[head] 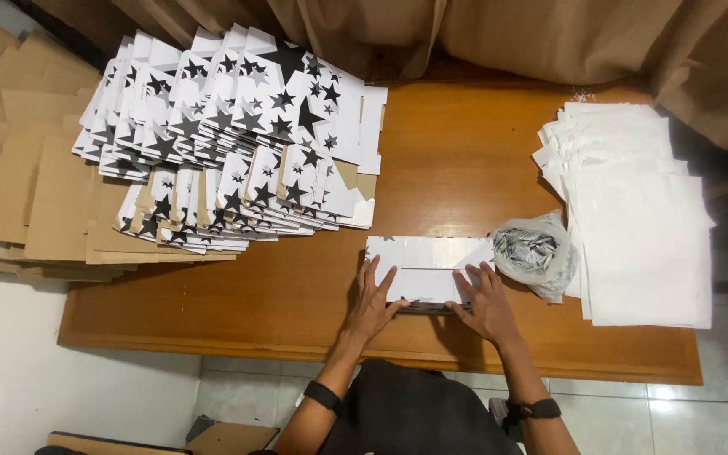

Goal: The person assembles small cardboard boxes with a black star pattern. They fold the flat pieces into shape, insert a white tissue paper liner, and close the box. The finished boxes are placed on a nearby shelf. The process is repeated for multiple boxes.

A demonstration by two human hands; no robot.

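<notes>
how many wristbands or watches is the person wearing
2. One black band sits on the left wrist, below the left hand; the other is on the right wrist, below the right hand. Both hands press a white folded box.

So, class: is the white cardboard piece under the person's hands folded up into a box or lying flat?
Lying flat. The white cardboard piece rests flush on the wooden table, with the left hand and right hand pressing down on it, fingers spread.

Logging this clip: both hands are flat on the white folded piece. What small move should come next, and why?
Probably slide both palms outward to crease it: the left hand and right hand press the white folded piece, which lies flat on the wooden table.
</notes>
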